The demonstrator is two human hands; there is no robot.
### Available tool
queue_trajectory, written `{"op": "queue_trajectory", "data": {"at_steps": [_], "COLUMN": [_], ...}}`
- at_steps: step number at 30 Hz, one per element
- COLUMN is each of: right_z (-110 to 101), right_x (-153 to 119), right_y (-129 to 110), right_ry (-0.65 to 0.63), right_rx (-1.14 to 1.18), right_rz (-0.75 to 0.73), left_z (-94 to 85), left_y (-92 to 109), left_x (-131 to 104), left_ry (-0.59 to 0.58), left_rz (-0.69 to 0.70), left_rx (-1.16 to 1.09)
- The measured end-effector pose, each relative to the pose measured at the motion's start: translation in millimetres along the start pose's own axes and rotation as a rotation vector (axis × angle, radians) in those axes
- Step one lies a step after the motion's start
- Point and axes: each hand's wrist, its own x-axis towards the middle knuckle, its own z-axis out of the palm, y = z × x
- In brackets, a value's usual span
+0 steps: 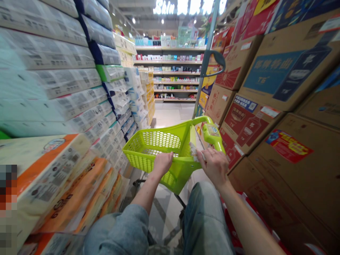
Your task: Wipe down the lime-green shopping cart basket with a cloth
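A lime-green plastic shopping cart (180, 173) stands in front of me, turned so its basket points left and its handle is at the right. My left hand (163, 163) is closed over the near rim of the basket. In my right hand (214, 165), near the handle end, is a crumpled white cloth (194, 150), pressed against the inside of the cart near the rear rim. Whether it is fabric or paper I cannot tell. The cart's handle (211, 130) curves just beyond my right hand. Nothing lies in the visible part of the basket.
Stacked packs of tissue paper (79, 78) rise on the left, with orange-and-cream packs (77, 194) close by. Cardboard cartons (265, 81) tower on the right. A grey pole with a hook-like grip (214, 63) stands beyond the cart. Stocked shelves (170, 62) cross the aisle's far end.
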Motion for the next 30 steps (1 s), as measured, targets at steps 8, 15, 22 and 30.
{"op": "queue_trajectory", "data": {"at_steps": [8,15,22,30], "right_z": [-6.5,-12.7,-0.1,14.1], "right_x": [-6.2,8.1,-24.7,-46.1], "right_y": [-5.1,-15.6,-18.0,1.2], "right_ry": [-0.035,-0.239,0.117,0.351], "right_rx": [0.06,-0.018,0.144,0.325], "right_rz": [-0.051,0.092,0.106,0.025], "left_z": [-2.1,-4.4,-2.8,0.2], "left_y": [-2.0,-1.1,-0.4,0.4], "left_x": [-5.9,-7.0,-6.1,-4.3], "left_ry": [-0.007,-0.008,-0.017,-0.001], "left_rz": [-0.044,-0.059,-0.03,-0.036], "left_rx": [0.009,0.014,0.042,0.054]}}
